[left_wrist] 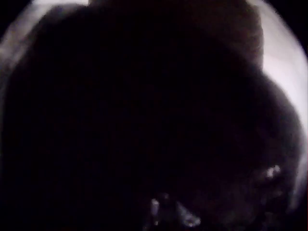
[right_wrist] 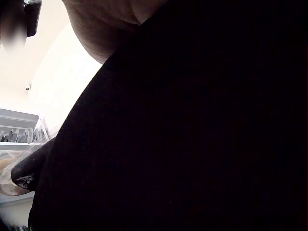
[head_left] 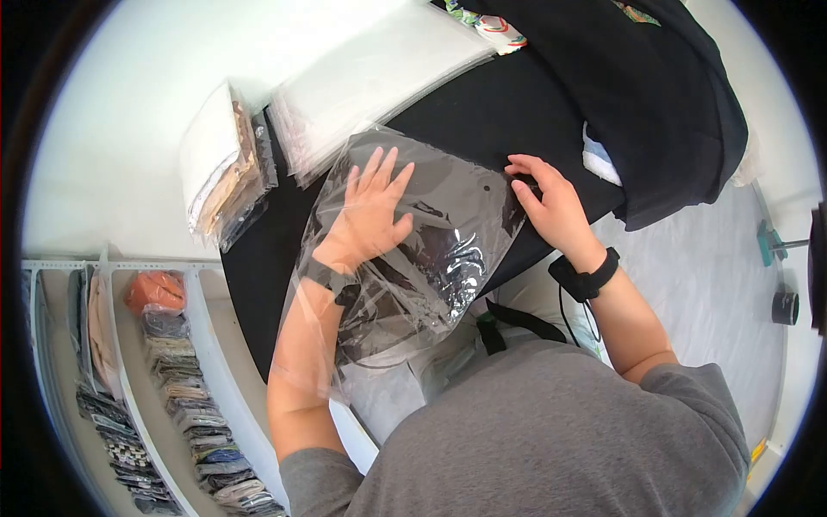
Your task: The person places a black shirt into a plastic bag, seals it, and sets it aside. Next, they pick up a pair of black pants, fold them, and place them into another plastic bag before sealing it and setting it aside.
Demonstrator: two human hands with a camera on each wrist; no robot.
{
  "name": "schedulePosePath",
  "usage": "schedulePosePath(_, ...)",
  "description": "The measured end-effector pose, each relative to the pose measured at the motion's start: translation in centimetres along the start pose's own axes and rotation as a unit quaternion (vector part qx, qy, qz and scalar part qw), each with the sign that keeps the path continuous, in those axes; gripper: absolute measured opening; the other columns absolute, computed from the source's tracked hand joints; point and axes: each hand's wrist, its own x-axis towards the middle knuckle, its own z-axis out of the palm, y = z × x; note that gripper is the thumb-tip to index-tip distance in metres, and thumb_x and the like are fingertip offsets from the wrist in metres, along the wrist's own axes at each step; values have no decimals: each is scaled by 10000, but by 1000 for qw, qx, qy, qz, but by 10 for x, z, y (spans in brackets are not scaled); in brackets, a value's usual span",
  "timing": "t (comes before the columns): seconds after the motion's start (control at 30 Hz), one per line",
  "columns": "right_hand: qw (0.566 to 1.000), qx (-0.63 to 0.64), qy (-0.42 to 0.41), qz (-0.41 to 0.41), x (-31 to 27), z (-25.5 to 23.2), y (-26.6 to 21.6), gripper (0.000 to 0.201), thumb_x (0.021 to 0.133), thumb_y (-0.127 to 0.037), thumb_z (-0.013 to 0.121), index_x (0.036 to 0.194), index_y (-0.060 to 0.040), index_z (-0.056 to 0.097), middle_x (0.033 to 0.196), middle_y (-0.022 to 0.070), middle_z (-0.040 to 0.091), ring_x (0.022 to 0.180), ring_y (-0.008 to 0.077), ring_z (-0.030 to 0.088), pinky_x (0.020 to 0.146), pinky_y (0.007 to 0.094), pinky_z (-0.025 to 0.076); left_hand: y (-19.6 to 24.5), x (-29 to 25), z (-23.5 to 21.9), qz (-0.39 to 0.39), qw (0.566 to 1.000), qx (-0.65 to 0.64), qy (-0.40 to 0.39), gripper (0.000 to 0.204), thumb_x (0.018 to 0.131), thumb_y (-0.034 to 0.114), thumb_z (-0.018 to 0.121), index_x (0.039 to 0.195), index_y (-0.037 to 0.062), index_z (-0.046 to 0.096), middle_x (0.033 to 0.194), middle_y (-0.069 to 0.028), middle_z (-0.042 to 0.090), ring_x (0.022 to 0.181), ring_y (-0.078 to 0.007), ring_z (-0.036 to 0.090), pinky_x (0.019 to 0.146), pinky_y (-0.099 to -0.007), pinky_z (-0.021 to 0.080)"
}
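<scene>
A clear plastic bag (head_left: 448,194), with dark material showing through it, lies over the near part of a black-covered table. My left hand (head_left: 375,207) rests flat on the dark material with fingers spread, and clear film hangs over that wrist and forearm. At the bag's right edge is my right hand (head_left: 551,202), its fingers loosely bent and its thumb apart from them. The bag's lower part hangs toward my lap, creased and shiny. Nearly all of the left wrist view is dark. Black cloth (right_wrist: 192,134) fills most of the right wrist view.
Behind the bag lies a stack of flat clear bags (head_left: 379,86). A pile of packed garments (head_left: 224,172) stands at the left. Black clothing (head_left: 655,103) drapes over the table's right end. Shelves of bagged clothes (head_left: 194,405) stand at lower left.
</scene>
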Motion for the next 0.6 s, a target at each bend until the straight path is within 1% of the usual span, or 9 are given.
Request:
schedulePosePath(0.1,1000,16,-8,24,1,-1,-5,302,834,-76,567,1130,-17,549,1021,116,637,1009,282,574,875,354,446,-6,7,0,-22,997,-69,-31,675,776,275,584,1376,60,363,1466,-186,252,1354,-372,227,1091,-491,203)
schedulePosePath(0.17,999,23,-11,30,2,0,-4,302,832,-78,569,1126,-14,549,1026,120,635,1013,286,573,883,357,442,-16,11,3,-21,994,-83,-61,716,800,384,587,1393,71,334,1465,-219,231,1358,-392,207,1087,-495,211)
schedulePosePath(0.2,1000,11,-7,20,1,0,-3,300,829,-80,571,1120,-10,552,1035,126,631,1017,290,571,885,359,442,-21,13,11,-22,995,-81,-61,716,800,384,587,1393,71,334,1465,-219,231,1358,-392,207,1087,-495,211)
schedulePosePath(0.27,1000,0,-2,10,1,1,-2,298,827,-82,572,1114,-7,555,1044,133,627,1020,293,570,886,361,442,-32,16,30,-58,983,-175,7,785,799,545,569,1412,134,305,1453,-267,211,1351,-409,207,1088,-493,211)
schedulePosePath(0.37,1000,-12,-5,10,2,0,-3,297,822,-84,573,1108,-4,560,1061,146,619,1027,300,567,890,363,441,-34,20,29,-99,983,-151,7,786,807,637,511,1415,184,304,1452,-301,169,1366,-408,166,1089,-510,188)
schedulePosePath(0.4,1000,-16,-3,6,2,1,-3,297,823,-87,574,1107,-1,561,1066,150,615,1026,302,566,891,361,441,-31,21,23,-98,984,-150,6,786,807,637,511,1415,184,304,1452,-301,169,1366,-408,166,1089,-510,188)
schedulePosePath(0.47,1000,-19,-1,4,2,1,-3,297,823,-89,575,1106,1,562,1071,153,612,1024,305,566,891,360,441,-19,23,4,-204,975,-39,-78,704,851,572,497,1408,177,323,1464,-295,140,1378,-408,126,1080,-539,173)
schedulePosePath(0.57,1000,-20,-1,2,2,2,-2,326,814,-72,586,1134,-16,564,1085,150,608,1044,305,557,904,366,438,-17,22,0,-215,972,-54,-82,638,886,468,513,1407,148,328,1484,-269,111,1388,-386,121,1087,-506,178)
schedulePosePath(0.6,998,-43,7,-34,2,3,-3,348,802,-56,593,1148,-30,565,1091,147,606,1056,303,551,912,371,437,-19,18,-1,-216,971,-56,-86,638,886,468,513,1407,148,328,1484,-269,111,1388,-386,121,1087,-506,178)
